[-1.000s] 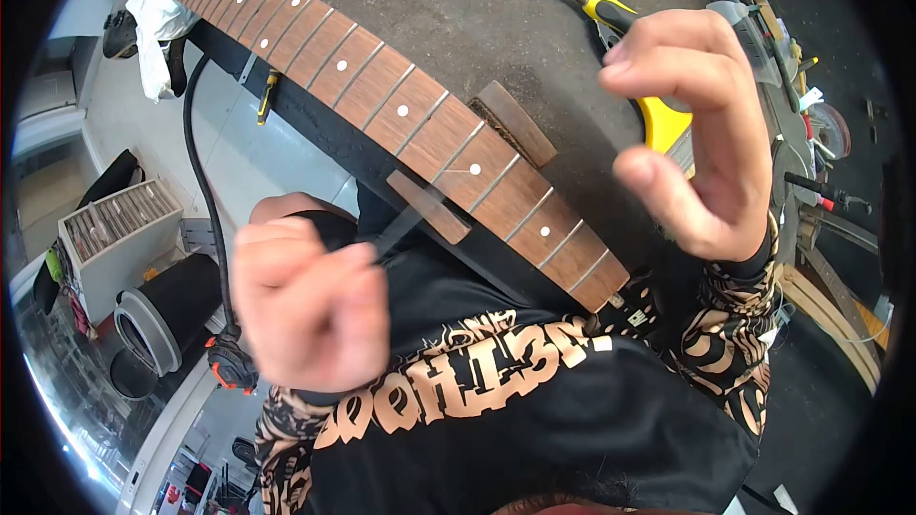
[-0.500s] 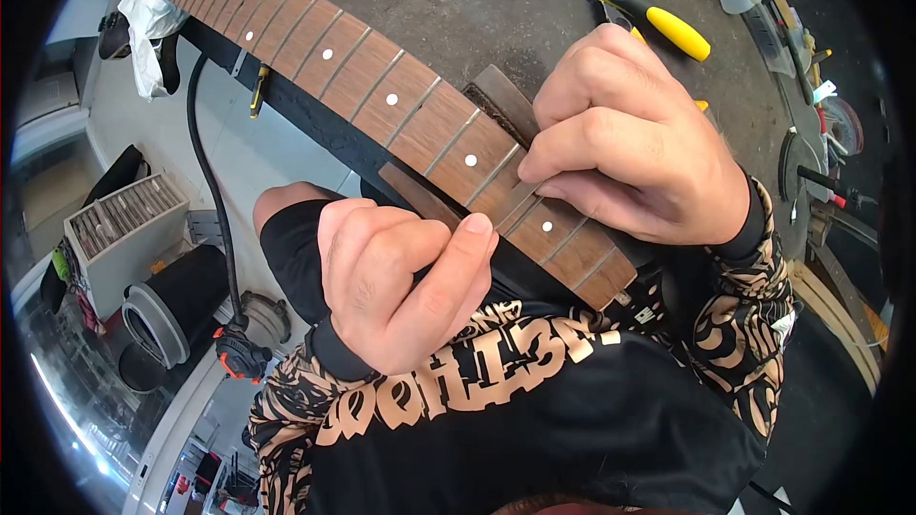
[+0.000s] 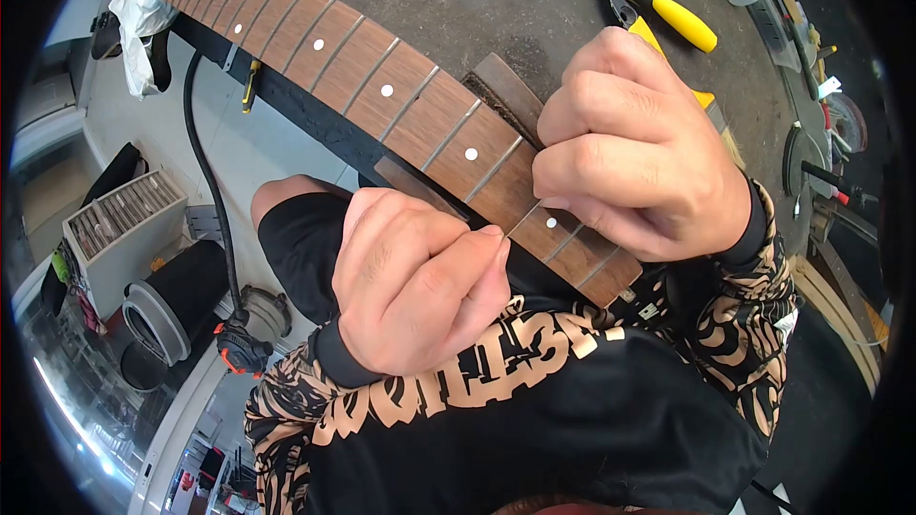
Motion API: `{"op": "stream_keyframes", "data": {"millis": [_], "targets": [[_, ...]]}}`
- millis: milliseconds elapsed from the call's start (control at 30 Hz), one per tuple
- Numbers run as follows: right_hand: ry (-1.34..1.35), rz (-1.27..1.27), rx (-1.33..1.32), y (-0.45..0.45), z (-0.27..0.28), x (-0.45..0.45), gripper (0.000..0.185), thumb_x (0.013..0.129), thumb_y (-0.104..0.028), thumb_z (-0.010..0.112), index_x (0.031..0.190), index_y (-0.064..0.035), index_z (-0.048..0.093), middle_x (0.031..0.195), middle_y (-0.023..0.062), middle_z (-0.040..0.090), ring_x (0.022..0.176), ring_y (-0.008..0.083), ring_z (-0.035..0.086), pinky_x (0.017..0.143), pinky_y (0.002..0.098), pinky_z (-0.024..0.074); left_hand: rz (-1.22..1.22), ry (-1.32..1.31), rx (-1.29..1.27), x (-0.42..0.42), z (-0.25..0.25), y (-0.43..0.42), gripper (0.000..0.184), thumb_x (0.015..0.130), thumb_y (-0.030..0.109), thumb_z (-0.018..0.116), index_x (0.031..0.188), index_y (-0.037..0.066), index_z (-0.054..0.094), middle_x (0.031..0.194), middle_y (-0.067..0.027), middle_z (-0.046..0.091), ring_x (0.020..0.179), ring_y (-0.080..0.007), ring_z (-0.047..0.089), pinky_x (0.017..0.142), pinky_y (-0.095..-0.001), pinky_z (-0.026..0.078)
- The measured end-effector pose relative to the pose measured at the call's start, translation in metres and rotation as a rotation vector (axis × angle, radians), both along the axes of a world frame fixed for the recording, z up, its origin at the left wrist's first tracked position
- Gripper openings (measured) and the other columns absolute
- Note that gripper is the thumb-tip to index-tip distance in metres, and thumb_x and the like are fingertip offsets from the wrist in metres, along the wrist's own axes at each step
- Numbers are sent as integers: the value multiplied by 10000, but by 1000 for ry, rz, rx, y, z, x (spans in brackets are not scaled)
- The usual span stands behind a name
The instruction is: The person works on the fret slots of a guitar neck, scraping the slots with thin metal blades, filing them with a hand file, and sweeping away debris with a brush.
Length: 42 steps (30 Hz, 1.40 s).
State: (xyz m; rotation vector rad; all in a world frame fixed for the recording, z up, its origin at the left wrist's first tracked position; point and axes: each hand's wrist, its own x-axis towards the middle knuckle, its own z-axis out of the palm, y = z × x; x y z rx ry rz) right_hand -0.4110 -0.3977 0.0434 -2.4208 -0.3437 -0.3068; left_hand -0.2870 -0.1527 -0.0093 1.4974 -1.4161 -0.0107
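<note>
Guitar neck (image 3: pixel 367 76) lay diagonally along the near side of the desk (image 3: pixel 439 0), wide end close to the person's shirt (image 3: pixel 534 420); left hand (image 3: pixel 422 281) was closed, fingers curled, thumb and index tip together at the fretboard's near edge; right hand (image 3: pixel 644 153) was closed too, knuckles up, thumb and index fingertips over the board near the far edge; cannot tell whether either pinched something thin. Risks, as judged: neither hand visibly braced the neck, so a sideways push could shift it; a slip of the fingertips could drag skin over the metal frets (image 3: pixel 451 134); right knuckles, near the yellow-handled pliers (image 3: pixel 645 33), could knock them if the hand swung outward; the loose-looking far block (image 3: pixel 515 91) could get bumped by the same hand. Materials: neck face brown, straight-grained wood, long and tapering, crossed by thin silvery frets and set with round white dot inlays (image 3: pixel 470 154); far block flat, oblong, dark and rough along one side; near block (image 3: pixel 412 179) smooth, brown, partly hidden by the left hand; screwdriver-like tool (image 3: pixel 658 5) with rounded black-and-yellow handle; desk top dull, dark, speckled.
</note>
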Motion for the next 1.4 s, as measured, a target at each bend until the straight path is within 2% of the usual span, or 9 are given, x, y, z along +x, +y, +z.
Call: {"op": "stream_keyframes", "data": {"millis": [100, 400, 633, 800, 1133, 1233, 1400], "targets": [[-10, -27, -50, 3, 1, 0, 275, 795, -74, 900, 1034, -119, 771, 1037, 45, 672, 990, 318, 606, 897, 435, 481, 23, -7, 13, 2, 3, -2, 410, 761, -69, 907, 1139, 22, 779, 878, -50, 679, 679, -248, 631, 655, -391, 458], [37, -31, 34, 0, 2, 0, 287, 806, -58, 916, 1042, -117, 763, 1038, 57, 676, 992, 308, 620, 891, 423, 483, 30, -122, 31, 4, 6, 0, 412, 762, -57, 907, 1144, 28, 779, 892, -38, 681, 717, -246, 647, 691, -397, 479], [44, -37, -6, 3, 1, -4, 287, 809, -66, 908, 1033, -127, 738, 1047, 46, 675, 1004, 307, 614, 907, 437, 472, -13, -15, 15, 1, 1, -1, 405, 753, -52, 907, 1130, 26, 780, 882, -43, 677, 704, -246, 646, 685, -401, 480], [24, -89, -26, 5, 0, -1, 289, 819, -71, 900, 1035, -133, 718, 1045, 44, 671, 1016, 313, 620, 910, 442, 469, 30, -30, 40, 2, 8, -4, 381, 764, -56, 905, 1112, 28, 774, 876, -45, 675, 702, -241, 640, 678, -396, 468], [47, -29, 46, 2, -3, -5, 272, 834, -71, 887, 1040, -114, 715, 1099, 66, 679, 1050, 324, 642, 925, 446, 478, -11, -21, 29, 0, 5, -5, 371, 764, -48, 905, 1100, 31, 769, 856, -34, 669, 684, -242, 630, 680, -392, 457], [28, -50, 11, 5, -2, -3, 264, 836, -70, 878, 1033, -111, 707, 1099, 65, 684, 1039, 318, 653, 928, 444, 474, -20, 29, 70, -1, 11, -6, 355, 820, -79, 879, 1123, 38, 733, 872, -60, 676, 712, -240, 613, 702, -400, 428], [5, -93, 3, 6, -3, 0, 254, 840, -66, 868, 1012, -117, 688, 1092, 60, 684, 1006, 301, 662, 921, 437, 465, 49, -14, 72, 3, 14, -10, 309, 766, -49, 900, 1029, 47, 768, 837, -36, 673, 685, -243, 641, 689, -394, 460]]}}
